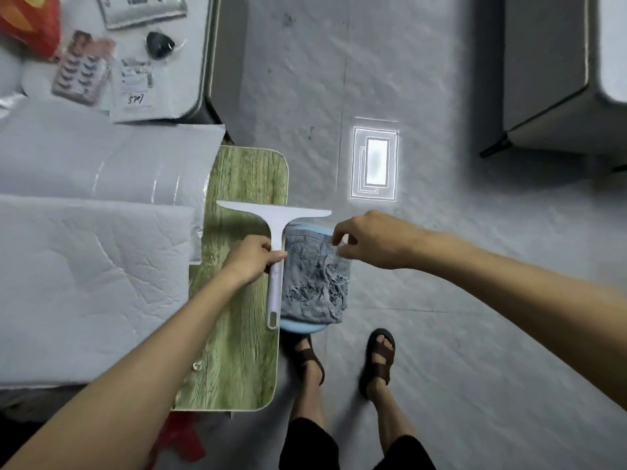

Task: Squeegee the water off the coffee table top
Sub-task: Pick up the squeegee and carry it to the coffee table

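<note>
A white squeegee (pixel 275 232) lies over the right edge of the green wood-grain coffee table top (pixel 237 334), blade pointing away from me. My left hand (pixel 252 261) grips its handle near the middle. Just right of the table edge a light-blue basin (pixel 298 325) sits lower, with a grey-blue cloth (pixel 315 283) draped over it. My right hand (pixel 369 240) pinches the far right corner of that cloth. Any water on the table top is too faint to make out.
White padded sheets (pixel 95 249) cover the left part of the table. A second surface at top left holds packets (pixel 135 83) and small items. A grey cabinet (pixel 549 72) stands at top right. My sandalled feet (pixel 380 357) stand on the grey floor below the basin.
</note>
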Demonstrator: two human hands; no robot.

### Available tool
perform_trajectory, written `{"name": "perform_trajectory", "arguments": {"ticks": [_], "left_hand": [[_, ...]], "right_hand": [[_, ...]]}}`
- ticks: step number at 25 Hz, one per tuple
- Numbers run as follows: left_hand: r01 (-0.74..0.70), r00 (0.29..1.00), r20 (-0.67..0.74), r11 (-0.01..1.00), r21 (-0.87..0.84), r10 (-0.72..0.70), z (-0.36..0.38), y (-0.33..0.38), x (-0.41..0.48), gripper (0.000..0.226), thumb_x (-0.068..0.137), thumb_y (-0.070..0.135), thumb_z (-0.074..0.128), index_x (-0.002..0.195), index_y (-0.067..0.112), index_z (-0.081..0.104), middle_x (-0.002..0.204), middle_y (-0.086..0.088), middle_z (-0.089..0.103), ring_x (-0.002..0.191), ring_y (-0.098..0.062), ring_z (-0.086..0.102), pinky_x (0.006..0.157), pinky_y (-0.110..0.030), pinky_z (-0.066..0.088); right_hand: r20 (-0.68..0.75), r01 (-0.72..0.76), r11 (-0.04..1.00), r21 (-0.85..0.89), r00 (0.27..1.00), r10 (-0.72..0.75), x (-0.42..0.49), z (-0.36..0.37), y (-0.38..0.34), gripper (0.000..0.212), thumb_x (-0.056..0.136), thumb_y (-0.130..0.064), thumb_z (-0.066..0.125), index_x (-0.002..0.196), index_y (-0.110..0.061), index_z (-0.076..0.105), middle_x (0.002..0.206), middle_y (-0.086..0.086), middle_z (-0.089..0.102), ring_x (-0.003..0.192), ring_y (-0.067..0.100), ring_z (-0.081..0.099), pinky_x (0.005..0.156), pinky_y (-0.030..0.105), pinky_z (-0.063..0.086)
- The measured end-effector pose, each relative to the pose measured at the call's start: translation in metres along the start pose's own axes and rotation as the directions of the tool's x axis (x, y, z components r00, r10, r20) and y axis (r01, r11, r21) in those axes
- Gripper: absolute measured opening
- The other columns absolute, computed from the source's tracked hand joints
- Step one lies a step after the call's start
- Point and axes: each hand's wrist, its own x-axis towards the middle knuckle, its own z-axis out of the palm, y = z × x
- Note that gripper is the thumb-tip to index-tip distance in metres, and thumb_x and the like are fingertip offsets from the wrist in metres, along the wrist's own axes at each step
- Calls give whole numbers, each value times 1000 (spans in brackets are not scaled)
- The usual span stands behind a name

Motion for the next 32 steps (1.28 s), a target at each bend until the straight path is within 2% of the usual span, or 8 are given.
{"name": "perform_trajectory", "arguments": {"ticks": [4, 9, 16, 19, 23, 26, 29, 32], "left_hand": [[-173, 981, 44, 953, -248, 189, -22, 131, -57, 21, 85, 27, 70, 72, 11, 62, 61, 4, 62, 51, -8, 55, 52, -22, 42], [-253, 957, 7, 842, -476, 291, -44, 296, -120, 22, 80, 25, 76, 76, 11, 59, 60, 3, 62, 48, -9, 58, 48, -17, 49], [-349, 935, -137, 771, -533, 328, -14, 509, -164, 29, 81, 24, 74, 66, 15, 51, 48, 4, 61, 43, -8, 56, 51, -20, 50], [-371, 922, -124, 743, -557, 367, -9, 597, -168, 24, 83, 19, 72, 70, 9, 55, 54, -6, 63, 47, -12, 59, 53, -21, 54], [-412, 890, -17, 788, -458, 455, -25, 687, -144, 18, 91, 16, 63, 82, 1, 62, 55, -6, 65, 53, -13, 66, 58, -20, 58], [-406, 897, 25, 844, -350, 442, -41, 742, -107, 17, 91, 27, 62, 88, 11, 67, 77, -13, 68, 59, -21, 67, 55, -24, 57], [-447, 883, 85, 882, -149, 462, -60, 799, -51, 16, 91, 30, 60, 90, 16, 66, 83, -10, 69, 61, -21, 66, 56, -24, 54], [-549, 833, 122, 833, 67, 540, -88, 868, 7, 15, 90, 30, 59, 93, 16, 66, 87, -8, 70, 62, -18, 63, 56, -23, 49]], "right_hand": [[-16, -13, 965, 263, 1000, 18, -71, -52, 19, 24, 95, -28, 54, 113, -17, 65, 96, 4, 72, 75, 16, 64, 70, 28, 52], [-157, 74, 763, 642, 987, 36, -180, -142, 58, 24, 96, -31, 55, 112, -15, 63, 94, 5, 72, 78, 15, 67, 71, 28, 55], [-293, 196, 591, 782, 953, 72, -287, -256, 150, 27, 96, -27, 55, 112, -5, 57, 99, 16, 67, 85, 29, 70, 77, 37, 57], [-325, 204, 636, 745, 942, 79, -320, -318, 199, 12, 94, -17, 57, 98, -6, 55, 91, 17, 68, 74, 30, 70, 72, 39, 57], [-457, 132, 804, 580, 870, 187, -327, -394, 257, 12, 94, -17, 53, 86, -8, 56, 78, 7, 66, 57, 18, 63, 56, 29, 54], [-519, 18, 891, 454, 818, 248, -306, -446, 299, 20, 96, -23, 46, 79, -12, 51, 85, 12, 64, 69, 26, 59, 61, 33, 43], [-541, -121, 911, 394, 771, 336, -271, -504, 352, 20, 96, -27, 45, 89, -9, 50, 99, 19, 63, 89, 35, 59, 66, 33, 38], [-526, -214, 876, 431, 730, 437, -248, -566, 403, 26, 94, -28, 51, 106, -5, 49, 102, 17, 60, 87, 33, 56, 65, 33, 39]]}}
